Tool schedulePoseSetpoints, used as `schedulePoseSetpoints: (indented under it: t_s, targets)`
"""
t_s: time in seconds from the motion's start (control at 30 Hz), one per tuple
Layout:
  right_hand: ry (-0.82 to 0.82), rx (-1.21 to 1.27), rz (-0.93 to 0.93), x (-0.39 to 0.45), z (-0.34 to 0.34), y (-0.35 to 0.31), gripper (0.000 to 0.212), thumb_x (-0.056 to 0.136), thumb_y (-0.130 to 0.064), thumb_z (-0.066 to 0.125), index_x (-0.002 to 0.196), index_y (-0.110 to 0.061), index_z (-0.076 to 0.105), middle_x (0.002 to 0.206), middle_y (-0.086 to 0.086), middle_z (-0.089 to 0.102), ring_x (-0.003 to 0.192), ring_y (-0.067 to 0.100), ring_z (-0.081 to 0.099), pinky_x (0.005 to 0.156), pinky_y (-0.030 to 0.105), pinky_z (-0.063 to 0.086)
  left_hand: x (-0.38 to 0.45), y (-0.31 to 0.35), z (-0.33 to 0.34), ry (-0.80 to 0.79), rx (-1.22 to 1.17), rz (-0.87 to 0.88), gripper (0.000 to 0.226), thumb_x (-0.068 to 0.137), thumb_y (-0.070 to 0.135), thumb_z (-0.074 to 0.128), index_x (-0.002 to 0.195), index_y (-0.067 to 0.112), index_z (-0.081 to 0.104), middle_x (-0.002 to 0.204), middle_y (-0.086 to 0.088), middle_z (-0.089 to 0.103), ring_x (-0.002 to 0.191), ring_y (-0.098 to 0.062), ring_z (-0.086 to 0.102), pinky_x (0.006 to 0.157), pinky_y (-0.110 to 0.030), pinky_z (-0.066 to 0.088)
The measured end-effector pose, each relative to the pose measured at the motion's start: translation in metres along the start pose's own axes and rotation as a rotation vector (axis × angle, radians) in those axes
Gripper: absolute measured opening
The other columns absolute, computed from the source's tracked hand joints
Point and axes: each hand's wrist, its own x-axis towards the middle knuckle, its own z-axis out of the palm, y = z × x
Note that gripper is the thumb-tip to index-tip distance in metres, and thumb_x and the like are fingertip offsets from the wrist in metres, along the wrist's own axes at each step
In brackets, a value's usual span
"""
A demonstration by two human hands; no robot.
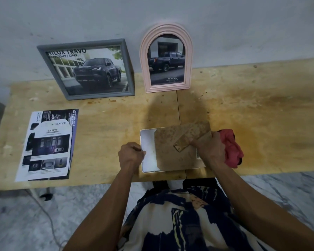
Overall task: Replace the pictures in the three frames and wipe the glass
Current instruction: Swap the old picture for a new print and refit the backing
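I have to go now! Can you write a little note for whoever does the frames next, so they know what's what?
Left hand: gripping the left edge of the white rectangular frame, face down at the wooden table's front edge.
Right hand: holding the brown backing board by its stand, half over the frame, with the red cloth.
Done, it seems: grey square frame and pink arched frame lean on the wall with truck pictures in.
Left: seat and close the white frame's back, wipe its glass. Printed brochure sheets lie to the left.
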Motion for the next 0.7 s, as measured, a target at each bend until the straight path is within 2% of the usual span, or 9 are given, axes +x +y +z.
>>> schedulePoseSetpoints:
  t_s: [0.1, 0.17, 0.27, 0.37, 0.53, 0.6, 0.7]
  targets:
    - [-0.016, 0.005, -0.010, -0.002, 0.011, 0.000, 0.080, 0.067, -0.049, 0.080, 0.129, -0.010, 0.048, 0.119, 0.011, 0.061, 0.105, 0.031, 0.061, 0.079, 0.039, 0.050, 0.002, 0.000, 0.000, 0.011, -0.025, 0.001, 0.024, 0.070, 0.009, 0.086, 0.062, 0.022, 0.068, 0.074, 0.003, 0.070, 0.078, -0.022, 0.068, 0.076, -0.026, 0.053]
    - [-0.033, 0.000, -0.023, -0.002, 0.018, 0.001, 0.083, 0.065, -0.053, 0.080, 0.128, -0.009, 0.049, 0.122, 0.010, 0.060, 0.108, 0.030, 0.060, 0.081, 0.040, 0.051, 0.002, 0.000, 0.001, 0.013, -0.029, -0.004, 0.023, 0.071, 0.009, 0.086, 0.062, 0.021, 0.069, 0.076, 0.002, 0.070, 0.078, -0.021, 0.067, 0.075, -0.025, 0.051]
    - [-0.047, -0.020, -0.014, -0.003, 0.026, -0.001, 0.092, 0.063, -0.060, 0.076, 0.133, -0.009, 0.046, 0.128, 0.010, 0.056, 0.114, 0.032, 0.056, 0.086, 0.045, 0.050, 0.003, -0.001, 0.002, 0.021, -0.019, -0.009, 0.015, 0.072, 0.012, 0.086, 0.068, 0.018, 0.072, 0.083, -0.003, 0.073, 0.081, -0.023, 0.068, 0.077, -0.029, 0.054]
    - [-0.039, -0.055, -0.010, -0.001, 0.030, -0.002, 0.089, 0.064, -0.058, 0.077, 0.130, -0.007, 0.047, 0.126, 0.013, 0.055, 0.111, 0.034, 0.057, 0.085, 0.048, 0.052, 0.003, -0.001, 0.002, 0.019, -0.009, 0.000, 0.008, 0.073, 0.011, 0.084, 0.074, 0.013, 0.076, 0.083, -0.005, 0.073, 0.083, -0.026, 0.069, 0.079, -0.034, 0.058]
    - [-0.026, -0.142, 0.014, -0.001, 0.036, -0.005, 0.091, 0.062, -0.064, 0.074, 0.129, -0.007, 0.049, 0.129, 0.013, 0.054, 0.114, 0.035, 0.055, 0.086, 0.049, 0.052, 0.003, 0.000, 0.000, 0.012, 0.074, 0.075, 0.020, 0.078, 0.006, 0.073, 0.059, 0.009, 0.067, 0.066, -0.009, 0.063, 0.066, -0.025, 0.060, 0.069, -0.041, 0.056]
    - [-0.027, -0.192, -0.003, -0.003, 0.040, -0.005, 0.090, 0.063, -0.068, 0.069, 0.129, -0.010, 0.050, 0.130, 0.011, 0.052, 0.116, 0.033, 0.053, 0.087, 0.046, 0.050, 0.004, -0.001, 0.001, 0.011, 0.083, 0.087, 0.019, 0.079, 0.007, 0.072, 0.062, 0.000, 0.071, 0.064, -0.012, 0.066, 0.065, -0.027, 0.063, 0.066, -0.040, 0.055]
    - [-0.024, -0.238, -0.025, -0.008, 0.047, -0.007, 0.086, 0.067, -0.067, 0.068, 0.132, -0.015, 0.048, 0.135, 0.008, 0.045, 0.124, 0.031, 0.045, 0.089, 0.049, 0.048, 0.006, -0.001, 0.002, 0.009, 0.083, 0.090, 0.019, 0.079, 0.012, 0.072, 0.063, 0.002, 0.075, 0.064, -0.015, 0.070, 0.070, -0.032, 0.068, 0.064, -0.038, 0.057]
